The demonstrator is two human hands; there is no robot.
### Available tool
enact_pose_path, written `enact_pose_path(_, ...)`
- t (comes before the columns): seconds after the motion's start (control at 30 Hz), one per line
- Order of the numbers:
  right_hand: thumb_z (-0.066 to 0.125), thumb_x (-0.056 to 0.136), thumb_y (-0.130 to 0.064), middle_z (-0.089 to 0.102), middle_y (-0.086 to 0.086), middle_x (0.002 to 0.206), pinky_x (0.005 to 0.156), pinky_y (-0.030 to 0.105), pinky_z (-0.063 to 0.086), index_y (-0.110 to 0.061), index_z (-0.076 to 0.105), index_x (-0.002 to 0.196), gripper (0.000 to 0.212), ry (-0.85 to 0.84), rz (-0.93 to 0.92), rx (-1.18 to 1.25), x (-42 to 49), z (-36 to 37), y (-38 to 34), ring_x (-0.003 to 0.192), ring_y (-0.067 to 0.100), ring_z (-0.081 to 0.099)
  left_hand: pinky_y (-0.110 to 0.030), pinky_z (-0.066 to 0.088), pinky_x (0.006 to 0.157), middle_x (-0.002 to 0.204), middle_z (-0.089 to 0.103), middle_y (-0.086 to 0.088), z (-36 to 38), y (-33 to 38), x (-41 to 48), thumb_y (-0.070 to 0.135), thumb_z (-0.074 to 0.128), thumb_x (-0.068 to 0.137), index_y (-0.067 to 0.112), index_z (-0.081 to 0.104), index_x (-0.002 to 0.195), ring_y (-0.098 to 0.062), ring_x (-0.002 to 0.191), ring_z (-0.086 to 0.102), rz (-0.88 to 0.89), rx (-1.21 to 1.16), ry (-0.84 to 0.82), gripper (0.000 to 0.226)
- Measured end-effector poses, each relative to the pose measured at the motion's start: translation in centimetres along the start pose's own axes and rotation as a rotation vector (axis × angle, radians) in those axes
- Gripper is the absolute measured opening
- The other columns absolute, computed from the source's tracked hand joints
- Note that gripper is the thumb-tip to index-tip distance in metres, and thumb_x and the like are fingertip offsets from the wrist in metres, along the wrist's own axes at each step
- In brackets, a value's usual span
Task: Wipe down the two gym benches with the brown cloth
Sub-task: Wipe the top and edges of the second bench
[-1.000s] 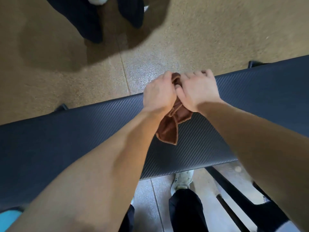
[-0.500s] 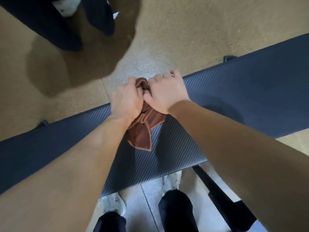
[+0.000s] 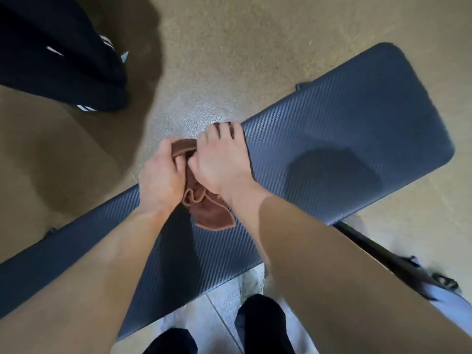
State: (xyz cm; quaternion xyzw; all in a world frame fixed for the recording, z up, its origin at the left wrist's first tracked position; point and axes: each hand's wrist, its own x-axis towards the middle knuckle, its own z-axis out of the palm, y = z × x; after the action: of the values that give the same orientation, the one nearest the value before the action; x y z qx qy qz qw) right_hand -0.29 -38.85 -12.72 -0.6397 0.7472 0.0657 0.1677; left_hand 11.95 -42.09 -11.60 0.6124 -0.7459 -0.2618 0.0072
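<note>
A dark blue-grey padded gym bench (image 3: pixel 357 139) runs diagonally across the view, its rounded end at the upper right. Over the bench's far edge, both hands hold the bunched brown cloth (image 3: pixel 207 213). My left hand (image 3: pixel 161 180) grips the cloth's left part with curled fingers. My right hand (image 3: pixel 222 162) grips its right part, fingers curled over the bench's far edge. A loose flap of the cloth hangs below the hands onto the pad. Only one bench is in view.
Another person's dark trouser legs (image 3: pixel 63 60) stand on the tan floor at the upper left. My own dark trouser legs (image 3: pixel 260 325) and a shoe are below the bench. A black frame bar (image 3: pixel 383 256) runs out at the lower right.
The view has swung so the bench's right end is now visible. Both hands keep their hold on the bunched cloth at the bench's far edge.
</note>
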Motion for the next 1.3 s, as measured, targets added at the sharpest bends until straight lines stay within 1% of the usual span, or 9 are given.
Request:
enact_pose_path(0.13,0.033,0.093,-0.042,0.064,0.008,0.123,0.118,0.06,0.013,-0.012,0.063,0.122,0.051,0.002,-0.081,-0.033,0.8,-0.9,5.2,0.12,0.032,0.054,-0.045,0.043,0.084,0.105,0.068,-0.019,2.0,4.6,1.5,0.025,0.043,0.1,0.018,0.054,0.121,-0.043,0.098,0.061,0.025,0.081,0.003,0.024)
enact_pose_path(0.27,0.03,0.091,-0.046,0.065,0.012,0.118,0.117,0.061,0.018,-0.012,0.065,0.116,0.055,0.045,-0.004,-0.114,1.7,-1.8,13.8,0.117,0.035,0.056,-0.041,0.036,0.075,0.104,0.067,-0.02,5.7,12.0,4.3,0.025,0.045,0.1,0.012,0.054,0.117,-0.042,0.099,0.061,0.137,0.063,-0.037,0.024)
enact_pose_path(0.33,0.026,0.09,-0.049,0.066,0.013,0.113,0.116,0.06,0.02,-0.01,0.067,0.112,0.06,0.059,0.05,-0.138,2.0,-1.9,16.5,0.112,0.036,0.057,-0.044,0.041,0.077,0.103,0.067,-0.019,6.9,14.3,5.4,0.025,0.045,0.098,0.012,0.054,0.116,-0.041,0.097,0.062,0.182,0.035,-0.049,0.024)
enact_pose_path(0.5,0.032,0.088,-0.047,0.068,0.017,0.109,0.116,0.057,0.025,-0.003,0.071,0.108,0.061,0.071,0.159,-0.07,1.6,-1.3,13.4,0.108,0.039,0.057,-0.041,0.044,0.077,0.099,0.068,-0.012,6.0,11.9,4.2,0.019,0.046,0.095,0.018,0.055,0.119,-0.035,0.092,0.062,0.149,-0.012,0.007,0.026)
enact_pose_path(0.63,0.025,0.084,-0.042,0.069,0.014,0.104,0.117,0.058,0.022,-0.007,0.073,0.104,0.063,0.046,0.002,-0.028,1.6,-1.1,11.1,0.105,0.037,0.059,-0.038,0.044,0.077,0.099,0.069,-0.009,4.7,9.7,2.4,0.016,0.046,0.096,0.02,0.055,0.116,-0.034,0.09,0.063,0.046,-0.034,0.073,0.023)
enact_pose_path(0.77,0.024,0.085,-0.044,0.07,0.009,0.101,0.119,0.061,0.014,-0.012,0.074,0.1,0.06,0.057,-0.047,-0.077,2.1,-1.5,16.2,0.104,0.033,0.061,-0.043,0.041,0.079,0.101,0.068,-0.017,6.2,13.8,4.1,0.024,0.044,0.1,0.012,0.055,0.114,-0.04,0.095,0.063,0.103,0.072,0.028,0.021)
enact_pose_path(0.93,0.032,0.09,-0.038,0.067,0.01,0.094,0.117,0.062,0.019,-0.01,0.07,0.093,0.048,0.129,0.119,-0.126,2.6,-2.5,25.1,0.099,0.036,0.06,-0.043,0.042,0.076,0.105,0.068,-0.016,9.9,22.9,7.6,0.027,0.038,0.101,0.013,0.048,0.115,-0.039,0.099,0.064,0.285,0.186,-0.087,0.022)
enact_pose_path(1.1,0.021,0.089,-0.04,0.068,0.008,0.101,0.118,0.061,0.016,-0.011,0.069,0.095,0.056,0.071,0.213,-0.126,3.7,-2.8,26.7,0.107,0.035,0.056,-0.039,0.032,0.068,0.103,0.068,-0.015,11.4,24.2,9.0,0.019,0.038,0.1,0.015,0.045,0.114,-0.039,0.096,0.064,0.33,0.217,-0.064,0.016)
enact_pose_path(1.3,0.025,0.093,-0.039,0.065,0.01,0.119,0.121,0.059,0.008,-0.012,0.068,0.116,0.056,0.036,0.25,-0.07,2.8,-3.2,22.7,0.121,0.037,0.05,-0.043,0.045,0.075,0.105,0.068,-0.016,9.2,20.7,7.5,0.028,0.036,0.102,0.017,0.047,0.119,-0.038,0.096,0.065,0.262,0.157,-0.059,0.023)
